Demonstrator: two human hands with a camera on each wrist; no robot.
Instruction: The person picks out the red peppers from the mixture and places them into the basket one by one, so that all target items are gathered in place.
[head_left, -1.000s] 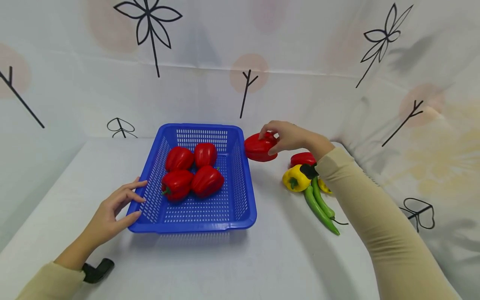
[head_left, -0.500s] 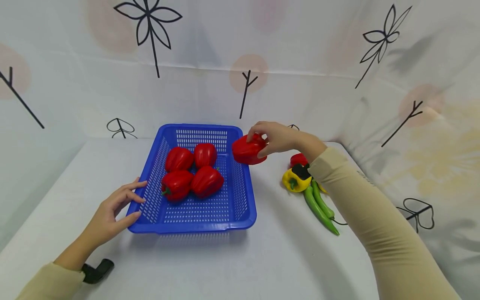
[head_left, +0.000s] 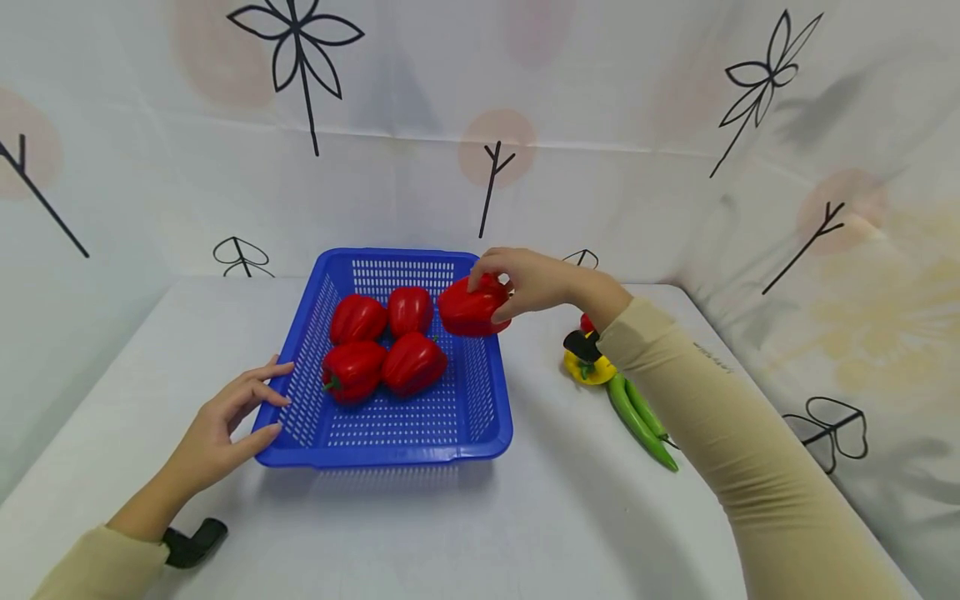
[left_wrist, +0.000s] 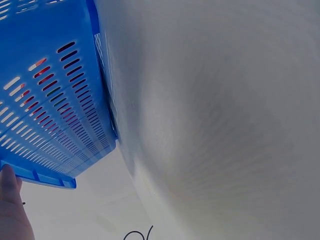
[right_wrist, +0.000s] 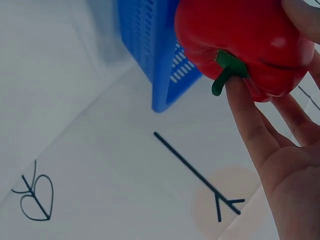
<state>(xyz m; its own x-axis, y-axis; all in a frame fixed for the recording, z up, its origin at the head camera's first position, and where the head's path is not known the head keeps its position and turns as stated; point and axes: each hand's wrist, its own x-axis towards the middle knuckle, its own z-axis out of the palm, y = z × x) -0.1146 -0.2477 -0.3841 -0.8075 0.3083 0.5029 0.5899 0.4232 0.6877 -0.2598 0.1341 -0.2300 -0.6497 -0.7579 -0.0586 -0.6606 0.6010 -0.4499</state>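
A red bell pepper (head_left: 467,310) with a green stem is gripped by my right hand (head_left: 525,282), held over the right side of the blue basket (head_left: 420,455). The right wrist view shows this pepper (right_wrist: 240,35) with the fingers and thumb around it. Inside the basket lie several other red bell peppers (head_left: 415,364), grouped toward its left and middle. My left hand (head_left: 217,429) rests its fingertips on the basket's left rim, fingers spread. The left wrist view catches only a finger (left_wrist: 11,200) at the basket's rim, with slotted wall in front.
On the white table (head_left: 570,500), right of the basket, lie a yellow bell pepper (head_left: 589,371), long green chili peppers (head_left: 637,425) and a red one (head_left: 587,322), partly hidden by the right forearm. A white patterned cloth (head_left: 420,192) hangs behind.
My right hand has carried the red bell pepper leftward, from beside the basket's right rim to above its inside. The left hand and basket have stayed in place.
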